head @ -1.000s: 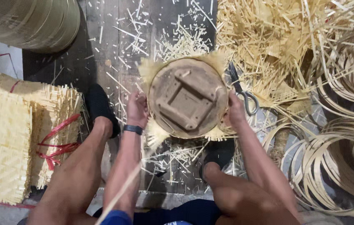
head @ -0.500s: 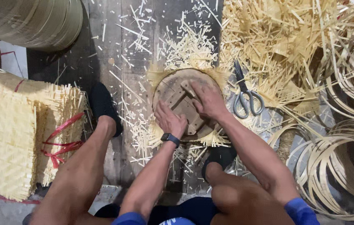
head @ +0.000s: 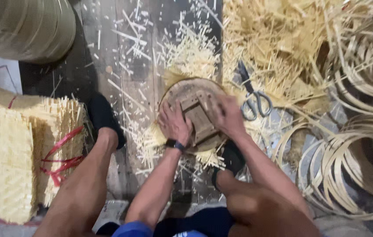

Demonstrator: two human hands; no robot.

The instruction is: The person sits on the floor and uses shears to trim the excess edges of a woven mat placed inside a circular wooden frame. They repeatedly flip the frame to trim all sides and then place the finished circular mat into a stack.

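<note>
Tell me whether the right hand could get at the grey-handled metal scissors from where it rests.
Probably yes: the right hand lies on the round wooden mould, and the scissors lie uncovered on the floor just beside it, nothing between.

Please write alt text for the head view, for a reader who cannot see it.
Both hands, left hand and right hand, press flat on a round wooden mould fringed with bamboo strips, on a dark floor. Scissors lie at its right, and bamboo hoops farther right.
</note>
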